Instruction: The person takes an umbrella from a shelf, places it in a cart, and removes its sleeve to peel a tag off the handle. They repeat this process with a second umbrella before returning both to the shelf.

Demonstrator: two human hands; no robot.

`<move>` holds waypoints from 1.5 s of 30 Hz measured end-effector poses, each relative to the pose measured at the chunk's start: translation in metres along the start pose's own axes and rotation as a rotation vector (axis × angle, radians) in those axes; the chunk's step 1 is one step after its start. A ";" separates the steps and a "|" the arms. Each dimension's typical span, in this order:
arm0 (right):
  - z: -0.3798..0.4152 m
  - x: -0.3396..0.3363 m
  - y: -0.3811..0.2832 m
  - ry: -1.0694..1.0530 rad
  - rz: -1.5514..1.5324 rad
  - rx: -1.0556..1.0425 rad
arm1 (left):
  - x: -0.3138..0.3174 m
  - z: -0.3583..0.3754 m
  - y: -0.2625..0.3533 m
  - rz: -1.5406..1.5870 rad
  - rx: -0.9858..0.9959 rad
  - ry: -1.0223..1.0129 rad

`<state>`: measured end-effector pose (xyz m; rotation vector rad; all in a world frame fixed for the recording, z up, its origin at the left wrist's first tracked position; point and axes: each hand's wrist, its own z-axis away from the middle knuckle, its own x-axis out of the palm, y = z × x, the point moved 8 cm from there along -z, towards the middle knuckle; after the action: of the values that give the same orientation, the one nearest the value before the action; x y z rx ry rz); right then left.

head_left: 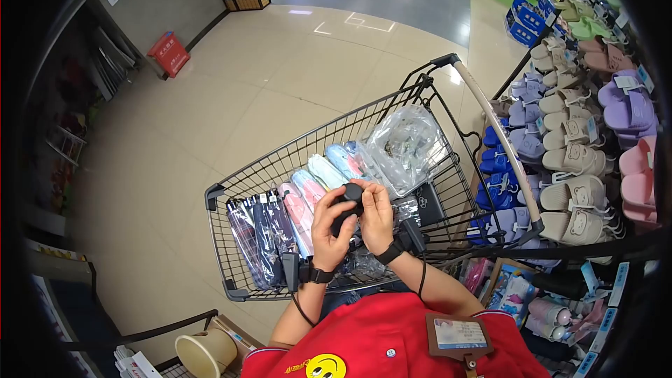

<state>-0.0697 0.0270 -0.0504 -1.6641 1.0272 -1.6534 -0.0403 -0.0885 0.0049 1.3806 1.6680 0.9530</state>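
Above the shopping cart [294, 143], my left hand [329, 227] and my right hand [377, 218] are curled around a black object with a rounded end [352, 193]. Its lower part is hidden by my fingers, and its exact kind cannot be made out. Below my hands lie dark plaid packages [260, 238], pink-and-blue rolled packages [297, 206] and a pale yellow-and-white one [324, 171], side by side in the cart. A clear plastic bag [404, 141] rests toward the handle end, with a black flat case [427, 204] beside it.
The cart's handle [493, 122] is at the right. Racks of slippers [574, 157] stand close beyond it. A cream bucket [205, 351] sits on a shelf at the lower left. A red box [169, 54] stands by the far wall, and blue crates [526, 19] are farther back.
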 end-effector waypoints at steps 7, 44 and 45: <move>-0.001 -0.001 0.001 -0.073 0.027 0.018 | -0.006 -0.011 -0.002 0.095 -0.072 -0.105; 0.026 0.066 -0.065 -0.515 0.455 -0.225 | -0.042 -0.039 0.058 -0.004 -0.166 0.000; 0.026 0.066 -0.065 -0.514 0.457 -0.229 | -0.042 -0.038 0.058 0.002 -0.173 -0.002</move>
<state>-0.0397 0.0048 0.0383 -1.7040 1.2361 -0.7844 -0.0448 -0.1249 0.0772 1.2671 1.5437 1.0699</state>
